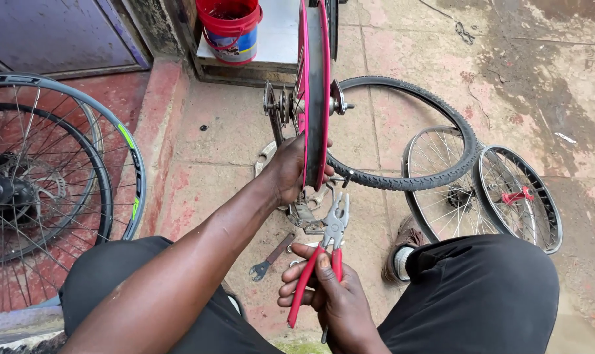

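item: my left hand [289,169], centre of the frame, closed around the edge of a pink wheel rim [314,98]; fingers wrapped over the rim's near side.
item: pink wheel rim, standing upright and seen edge-on, running from centre to the top edge; its axle and hub hardware [281,103] stick out to either side at upper centre.
item: my right hand [327,292], lower centre, gripping red-handled pliers [324,255]; fingers curled round both handles, metal nose pointing up toward the rim's lower edge, tips slightly parted, just below the rim and not touching it that i can tell.
item: flat spanner [271,257] lying on the red concrete floor [212,131], just left of my right hand.
item: loose black tyre [442,124], right of centre, lying on the floor.
item: two bare spoked rims [517,196], right side, overlapping the tyre.
item: large spoked wheels [55,170], left edge, one with a green-marked rim.
item: red bucket [230,29], top centre, on a ledge.
item: my knees in black trousers [481,295], bottom; one shoe [402,252] between.
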